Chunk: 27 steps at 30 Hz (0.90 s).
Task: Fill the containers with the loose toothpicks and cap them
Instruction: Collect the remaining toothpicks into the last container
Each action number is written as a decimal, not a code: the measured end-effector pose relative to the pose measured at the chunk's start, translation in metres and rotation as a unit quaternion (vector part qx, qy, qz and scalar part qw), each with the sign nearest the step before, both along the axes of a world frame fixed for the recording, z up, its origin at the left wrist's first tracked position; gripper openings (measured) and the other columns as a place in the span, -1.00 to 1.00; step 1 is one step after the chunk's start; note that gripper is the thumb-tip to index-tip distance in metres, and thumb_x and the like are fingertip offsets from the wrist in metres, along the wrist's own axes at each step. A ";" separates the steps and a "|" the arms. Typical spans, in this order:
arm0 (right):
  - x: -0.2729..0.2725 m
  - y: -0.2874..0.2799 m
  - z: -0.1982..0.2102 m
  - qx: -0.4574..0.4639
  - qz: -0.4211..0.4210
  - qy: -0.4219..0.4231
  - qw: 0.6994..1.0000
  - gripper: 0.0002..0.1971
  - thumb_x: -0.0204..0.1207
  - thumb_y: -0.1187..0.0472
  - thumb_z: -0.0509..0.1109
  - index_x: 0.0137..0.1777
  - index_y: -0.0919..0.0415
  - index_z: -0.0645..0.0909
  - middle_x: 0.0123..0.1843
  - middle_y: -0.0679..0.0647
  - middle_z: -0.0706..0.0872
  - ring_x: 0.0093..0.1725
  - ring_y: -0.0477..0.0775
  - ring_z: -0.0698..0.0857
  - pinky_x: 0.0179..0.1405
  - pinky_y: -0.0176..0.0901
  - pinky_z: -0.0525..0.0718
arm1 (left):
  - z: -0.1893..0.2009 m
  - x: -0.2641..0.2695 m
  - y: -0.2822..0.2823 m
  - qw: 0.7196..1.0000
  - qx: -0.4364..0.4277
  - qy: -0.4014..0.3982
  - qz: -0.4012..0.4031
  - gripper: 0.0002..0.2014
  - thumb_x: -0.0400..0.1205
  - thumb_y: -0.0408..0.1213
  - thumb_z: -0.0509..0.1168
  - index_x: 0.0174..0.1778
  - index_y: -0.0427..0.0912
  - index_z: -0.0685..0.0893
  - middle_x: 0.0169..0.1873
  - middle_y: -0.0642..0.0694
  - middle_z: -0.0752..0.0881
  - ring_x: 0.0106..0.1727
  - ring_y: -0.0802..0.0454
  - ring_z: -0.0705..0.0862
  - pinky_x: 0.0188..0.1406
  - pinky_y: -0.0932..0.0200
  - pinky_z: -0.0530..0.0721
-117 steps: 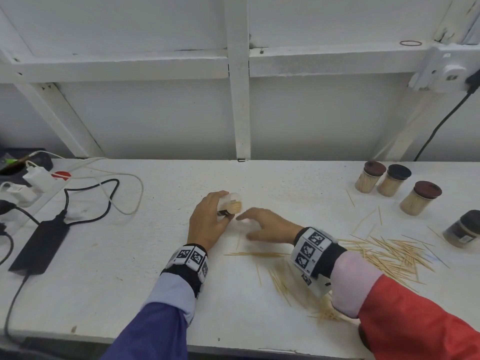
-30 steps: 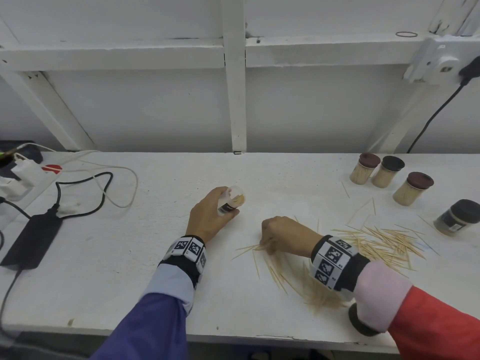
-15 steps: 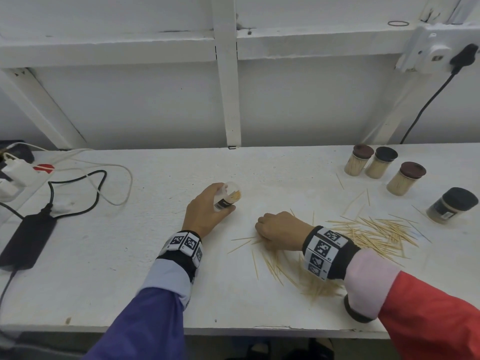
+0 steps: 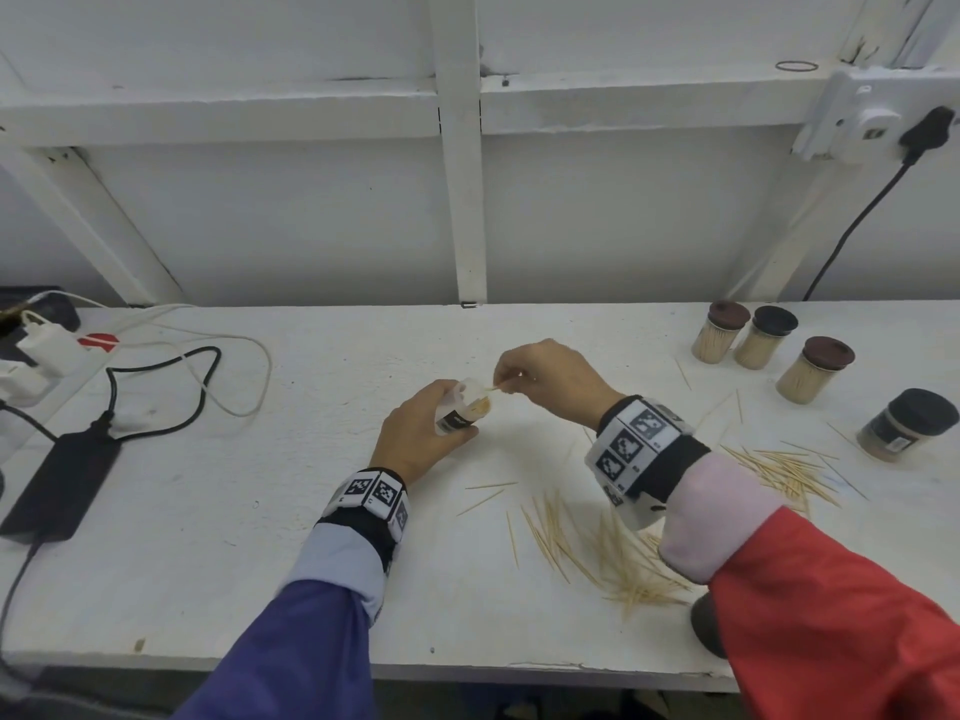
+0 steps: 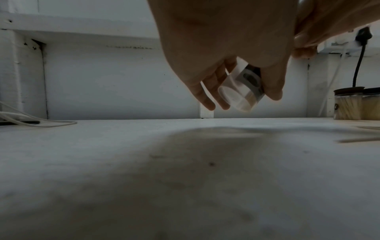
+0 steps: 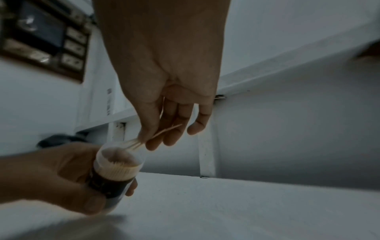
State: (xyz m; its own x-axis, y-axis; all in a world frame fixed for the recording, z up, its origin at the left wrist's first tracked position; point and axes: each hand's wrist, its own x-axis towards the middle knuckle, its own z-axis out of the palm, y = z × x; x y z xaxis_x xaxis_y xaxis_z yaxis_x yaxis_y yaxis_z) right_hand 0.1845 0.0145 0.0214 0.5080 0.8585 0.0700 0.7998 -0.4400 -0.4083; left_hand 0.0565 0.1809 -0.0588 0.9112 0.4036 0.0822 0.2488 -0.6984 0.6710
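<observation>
Raised since before, right hand (image 4: 550, 381) feeds toothpicks (image 6: 141, 141) into part-filled container (image 4: 465, 407).

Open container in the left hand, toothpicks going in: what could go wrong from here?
1. The open container is tilted in the left hand and looks nearly full; the packed sticks could slide out.
2. The right hand pinches a few toothpicks at the rim; they could catch on it and drop to the table.
3. The right sleeve hangs over the loose pile and could scatter it.
</observation>
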 end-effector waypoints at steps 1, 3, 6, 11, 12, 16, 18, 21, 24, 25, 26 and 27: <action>-0.002 0.006 0.000 -0.018 0.015 -0.024 0.999 -0.87 0.60 0.23 0.38 0.05 0.08 0.73 -0.03 -0.04 0.77 -0.03 0.01 0.65 -0.13 -0.09 0.55 | 0.000 0.000 0.000 1.000 -0.003 0.002 -0.005 -0.51 0.46 -0.01 0.53 0.28 0.11 0.55 0.05 0.17 0.70 0.05 0.07 0.64 -0.03 0.13 0.56; -0.006 0.015 0.000 -0.003 0.041 -0.016 0.999 -0.85 0.58 0.25 0.41 0.08 0.07 0.73 -0.07 -0.07 0.71 -0.08 -0.04 0.59 -0.14 -0.12 0.52 | 0.000 0.001 -0.001 1.000 -0.009 0.006 -0.012 -0.52 0.46 0.00 0.53 0.26 0.13 0.55 0.02 0.17 0.69 0.05 0.06 0.65 -0.06 0.14 0.54; -0.008 0.019 0.000 0.098 0.049 0.053 0.993 -0.85 0.55 0.26 0.45 0.09 0.12 0.73 -0.09 -0.06 0.67 -0.12 -0.04 0.62 -0.09 -0.13 0.58 | 0.000 0.002 -0.001 1.000 -0.020 0.002 -0.005 -0.51 0.46 0.01 0.53 0.27 0.13 0.54 0.06 0.15 0.70 0.09 0.05 0.65 0.00 0.10 0.57; -0.007 0.002 -0.012 0.090 -0.048 0.044 0.994 -0.85 0.60 0.22 0.39 0.14 0.12 0.67 -0.03 -0.03 0.71 -0.12 -0.04 0.63 -0.03 -0.06 0.65 | 0.001 0.000 0.000 0.999 -0.010 -0.020 0.043 -0.48 0.49 0.02 0.50 0.34 0.06 0.52 0.20 0.12 0.69 0.22 0.07 0.63 0.14 0.08 0.58; -0.010 -0.003 -0.018 0.026 -0.032 0.038 0.998 -0.83 0.60 0.20 0.39 0.16 0.11 0.68 0.02 0.00 0.73 -0.12 -0.06 0.61 -0.03 -0.10 0.63 | 0.001 0.000 0.001 0.998 -0.007 -0.021 0.051 -0.48 0.50 0.03 0.50 0.35 0.05 0.52 0.22 0.11 0.69 0.24 0.06 0.63 0.14 0.09 0.57; -0.038 -0.008 -0.044 -0.180 0.081 0.022 0.980 -0.69 0.56 0.07 0.42 0.28 0.09 0.67 0.16 0.02 0.68 0.06 0.00 0.59 -0.07 -0.16 0.47 | 0.001 0.001 0.001 0.999 0.013 -0.009 0.045 -0.46 0.51 0.05 0.49 0.37 0.03 0.51 0.26 0.10 0.68 0.28 0.03 0.63 0.14 0.08 0.58; -0.055 -0.003 -0.052 -0.207 0.105 -0.027 0.972 -0.74 0.56 0.12 0.41 0.19 0.19 0.70 0.14 0.09 0.64 0.11 0.14 0.64 -0.09 -0.08 0.52 | 0.001 0.000 0.000 0.999 0.020 -0.004 0.042 -0.45 0.50 0.05 0.49 0.37 0.04 0.51 0.26 0.10 0.68 0.28 0.04 0.62 0.10 0.12 0.56; -0.070 0.001 -0.059 -0.220 0.106 -0.094 0.965 -0.82 0.58 0.34 0.30 0.08 0.27 0.71 0.10 0.19 0.69 0.01 0.29 0.69 -0.14 -0.05 0.54 | 0.002 0.000 0.001 0.999 0.020 -0.008 0.045 -0.45 0.50 0.04 0.50 0.37 0.04 0.51 0.27 0.10 0.67 0.28 0.04 0.62 0.09 0.12 0.55; -0.070 0.000 -0.059 -0.212 0.109 -0.102 0.966 -0.80 0.53 0.36 0.26 0.00 0.23 0.70 0.04 0.17 0.71 -0.05 0.29 0.70 -0.24 -0.10 0.45 | 0.001 0.000 0.001 0.999 0.024 -0.005 0.044 -0.45 0.50 0.04 0.50 0.37 0.04 0.51 0.26 0.09 0.68 0.27 0.03 0.62 0.11 0.08 0.58; -0.068 -0.001 -0.058 -0.215 0.117 -0.092 0.965 -0.82 0.53 0.34 0.26 -0.01 0.23 0.69 0.03 0.16 0.70 -0.04 0.27 0.70 -0.25 -0.11 0.43 | 0.001 0.000 0.001 0.999 0.025 -0.005 0.044 -0.45 0.49 0.04 0.50 0.37 0.04 0.51 0.26 0.09 0.68 0.27 0.03 0.62 0.11 0.08 0.58; -0.067 -0.001 -0.057 -0.225 0.127 -0.078 0.963 -0.85 0.54 0.30 0.27 0.00 0.24 0.66 0.05 0.15 0.68 -0.01 0.25 0.68 -0.25 -0.10 0.41 | 0.000 0.000 0.001 0.999 0.024 -0.005 0.044 -0.45 0.49 0.04 0.50 0.37 0.04 0.51 0.26 0.09 0.68 0.26 0.03 0.62 0.11 0.07 0.59; -0.066 -0.001 -0.056 -0.237 0.138 -0.058 0.960 -0.86 0.56 0.26 0.28 0.03 0.25 0.62 0.08 0.16 0.65 0.03 0.24 0.65 -0.22 -0.09 0.41 | 0.000 0.000 0.001 0.999 0.024 -0.004 0.044 -0.44 0.49 0.05 0.50 0.37 0.04 0.51 0.26 0.10 0.68 0.26 0.03 0.62 0.12 0.07 0.59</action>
State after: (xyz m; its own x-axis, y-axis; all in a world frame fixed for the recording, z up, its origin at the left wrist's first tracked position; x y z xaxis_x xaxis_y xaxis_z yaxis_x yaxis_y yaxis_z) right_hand 0.1189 0.0132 -0.0350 0.2691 0.9085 -0.3199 0.9407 -0.3191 -0.1150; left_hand 0.0563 0.1822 -0.0587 0.8718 0.4773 0.1104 0.3053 -0.7056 0.6394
